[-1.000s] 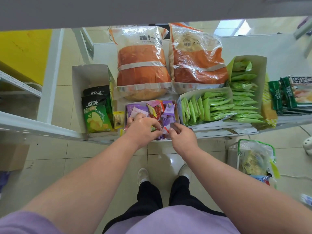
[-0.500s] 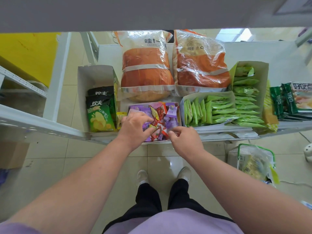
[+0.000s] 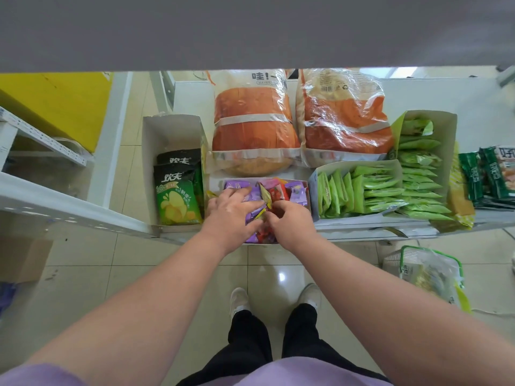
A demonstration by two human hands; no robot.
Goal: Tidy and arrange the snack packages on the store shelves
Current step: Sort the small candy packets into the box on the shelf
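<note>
A low white box [image 3: 308, 196] at the shelf's front edge holds several small purple, red and orange snack packets [image 3: 289, 190]. My left hand [image 3: 231, 215] lies over the purple packets on the box's left side, fingers spread and pressing down. My right hand [image 3: 291, 225] is beside it in the middle of the box. Its fingers are curled down among the red and yellow packets and pinch one. The two hands almost touch and hide the front half of the box.
Green and black chip bags [image 3: 175, 196] stand in a white box on the left. Two big orange bags [image 3: 250, 129] lie behind. Boxes of green packets [image 3: 362, 190] and dark green packs [image 3: 490, 174] sit to the right. An upper shelf [image 3: 250, 29] overhangs. A green-rimmed basket [image 3: 429, 271] is on the floor.
Both hands have pushed further into the packet box. The left hand spread out over the purple packets, and the right hand closed in toward it.
</note>
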